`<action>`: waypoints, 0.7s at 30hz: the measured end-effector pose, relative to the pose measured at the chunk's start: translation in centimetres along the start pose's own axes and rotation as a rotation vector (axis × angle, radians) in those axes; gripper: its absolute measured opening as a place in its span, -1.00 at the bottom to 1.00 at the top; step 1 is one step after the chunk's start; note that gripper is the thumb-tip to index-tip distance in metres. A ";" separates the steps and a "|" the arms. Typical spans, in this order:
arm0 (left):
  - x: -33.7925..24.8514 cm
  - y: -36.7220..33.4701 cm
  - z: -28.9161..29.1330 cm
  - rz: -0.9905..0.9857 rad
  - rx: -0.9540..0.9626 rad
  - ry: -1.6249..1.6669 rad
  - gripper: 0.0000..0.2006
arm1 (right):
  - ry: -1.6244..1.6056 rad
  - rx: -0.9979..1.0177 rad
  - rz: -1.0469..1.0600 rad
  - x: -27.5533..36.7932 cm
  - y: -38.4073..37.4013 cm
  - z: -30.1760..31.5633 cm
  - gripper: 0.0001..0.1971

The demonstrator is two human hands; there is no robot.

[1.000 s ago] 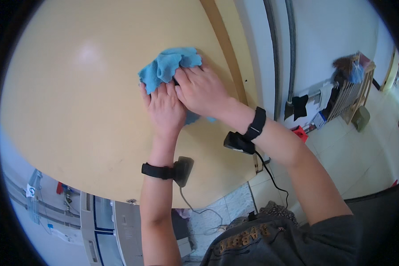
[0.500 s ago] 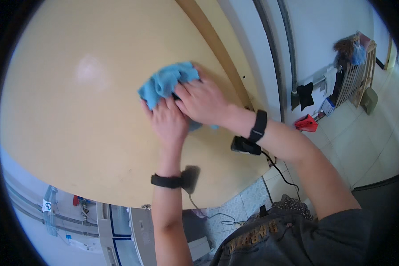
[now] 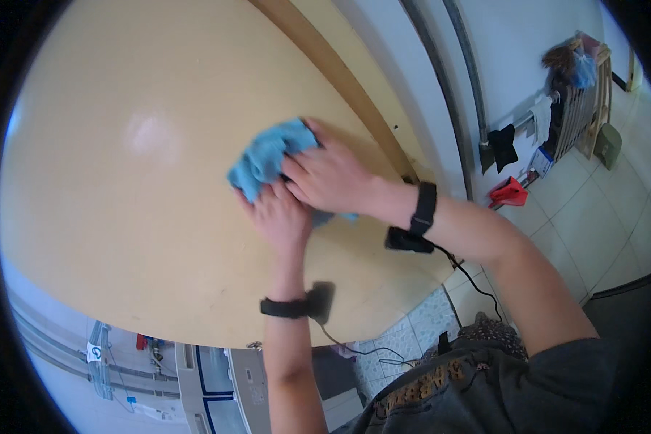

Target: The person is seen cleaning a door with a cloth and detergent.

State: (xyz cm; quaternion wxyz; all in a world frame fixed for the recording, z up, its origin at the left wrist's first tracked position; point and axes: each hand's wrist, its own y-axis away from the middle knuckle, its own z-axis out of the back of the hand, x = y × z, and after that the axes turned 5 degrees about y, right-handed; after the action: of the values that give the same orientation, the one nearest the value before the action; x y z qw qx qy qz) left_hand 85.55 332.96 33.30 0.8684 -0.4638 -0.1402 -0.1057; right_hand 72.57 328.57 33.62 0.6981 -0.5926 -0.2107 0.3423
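Observation:
A crumpled blue cloth [image 3: 269, 153] is pressed against a large, smooth cream-yellow panel [image 3: 145, 217] that looks like a door. My left hand [image 3: 281, 215] holds the cloth's lower edge, fingers bent into its folds. Just to the right, partly overlapping it, my right hand [image 3: 333, 173] grips the cloth's right side. The two hands touch each other. Some of the cloth hangs out below them. My fingertips are partly hidden in the fabric.
A brown strip [image 3: 333, 64] runs along the panel's right edge, beside grey wall pipes [image 3: 472, 72]. Black wrist straps [image 3: 424, 208] carry small devices with trailing cables. A red dustpan-like object [image 3: 508, 192] and a wooden rack [image 3: 582, 116] stand at the right. A white cabinet [image 3: 249, 383] is below.
The view has tilted slightly. Both hands and the cloth now appear a little lower in the picture, still holding the same grip, with the cloth still against the panel.

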 end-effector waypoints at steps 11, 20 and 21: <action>-2.2 4.6 -2.1 -0.035 0.078 0.047 -0.61 | -0.015 0.049 -0.210 0.8 9.0 -1.9 -0.67; 0.3 -10.3 3.6 -0.205 -0.210 -0.124 -0.68 | 0.102 -0.139 -0.262 -5.2 -4.8 -0.6 -0.49; 1.2 -12.3 4.8 -0.230 -0.247 -0.143 -0.67 | 0.108 -0.209 -0.235 -5.8 -7.4 -0.5 -0.47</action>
State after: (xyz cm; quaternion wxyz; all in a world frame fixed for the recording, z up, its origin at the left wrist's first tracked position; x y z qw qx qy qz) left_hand 82.09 330.13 45.81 0.7748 -0.5542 -0.2396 -0.1876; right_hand 70.65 323.55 41.39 0.6781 -0.6507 -0.2752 0.2024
